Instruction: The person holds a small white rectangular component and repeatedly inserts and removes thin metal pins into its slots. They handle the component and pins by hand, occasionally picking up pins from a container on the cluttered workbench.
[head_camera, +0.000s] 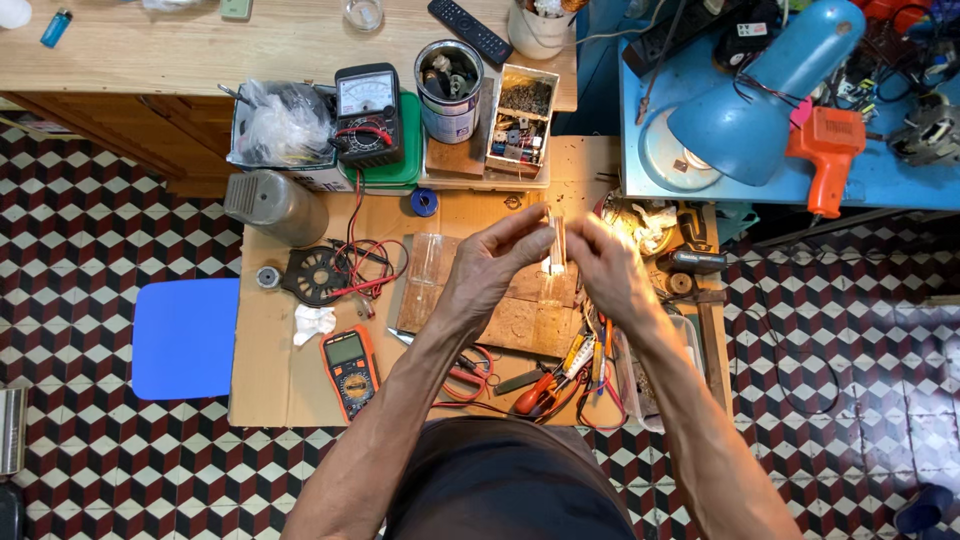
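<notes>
- Clear plastic strip (556, 243), one, is held above the low cardboard-topped table (270, 390); its long axis runs away from the person, nearly upright in the head view.
- The left hand (492, 268) pinches the strip's far end between thumb and forefinger; the right hand (607, 268) pinches its right edge, other fingers curled.
- Two meters: one black analogue multimeter (367, 113), one orange digital multimeter (350, 370).
- One tin can (449, 88) holds dark metal parts; one open cardboard box (522, 118) holds small components.
- One blue desk lamp (760, 100) and one orange soldering gun (826, 150) sit on the blue bench.
</notes>
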